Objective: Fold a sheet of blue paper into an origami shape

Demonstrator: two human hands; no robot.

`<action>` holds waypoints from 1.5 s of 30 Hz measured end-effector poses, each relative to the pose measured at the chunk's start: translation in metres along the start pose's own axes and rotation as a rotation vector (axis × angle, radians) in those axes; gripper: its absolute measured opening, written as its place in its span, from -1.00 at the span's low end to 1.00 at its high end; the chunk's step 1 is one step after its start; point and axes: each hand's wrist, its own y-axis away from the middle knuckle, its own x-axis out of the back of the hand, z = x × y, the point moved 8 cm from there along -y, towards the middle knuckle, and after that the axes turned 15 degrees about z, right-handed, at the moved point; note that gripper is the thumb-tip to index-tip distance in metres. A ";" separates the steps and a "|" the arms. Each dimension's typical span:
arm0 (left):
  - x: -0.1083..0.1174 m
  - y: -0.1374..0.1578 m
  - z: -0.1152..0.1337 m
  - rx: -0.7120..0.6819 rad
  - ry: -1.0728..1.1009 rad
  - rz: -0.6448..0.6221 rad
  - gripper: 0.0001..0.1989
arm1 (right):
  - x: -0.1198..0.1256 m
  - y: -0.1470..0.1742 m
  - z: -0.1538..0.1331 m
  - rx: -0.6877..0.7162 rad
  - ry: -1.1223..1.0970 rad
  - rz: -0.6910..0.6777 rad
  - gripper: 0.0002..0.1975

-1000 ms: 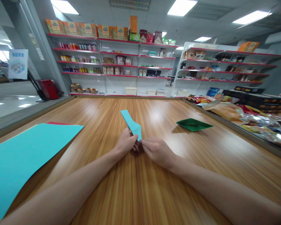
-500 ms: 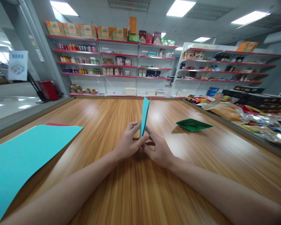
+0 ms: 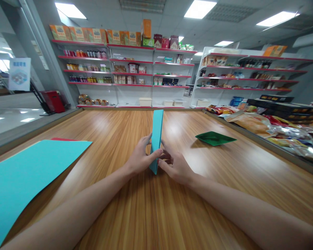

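A folded piece of light-blue paper (image 3: 157,128) stands nearly upright above the middle of the table, its narrow face toward me. My left hand (image 3: 142,156) grips it from the left, the thumb lying across its lower part and the fingers along its left side. On the right side, my right hand (image 3: 178,166) has its bent fingers against the paper, with the thumb tip at the lower edge; the paper partly hides those fingertips. A folded dark green paper shape (image 3: 215,139) rests on the table to the right, apart from both hands.
Large light-blue sheets (image 3: 39,170) lie at the left, a red sheet (image 3: 64,139) peeking out behind them. Packaged snacks (image 3: 253,123) and black boxes (image 3: 281,109) crowd the right beyond the table's raised edge. Stocked shelves (image 3: 130,73) stand past the far edge.
The folded blue paper has turned so more of its narrow face shows, and its lower end now shows below my left thumb. The hands have barely shifted.
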 end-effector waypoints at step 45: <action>-0.011 0.004 -0.011 0.261 0.653 -0.341 -0.53 | 0.004 0.001 -0.031 0.307 0.195 0.009 -0.40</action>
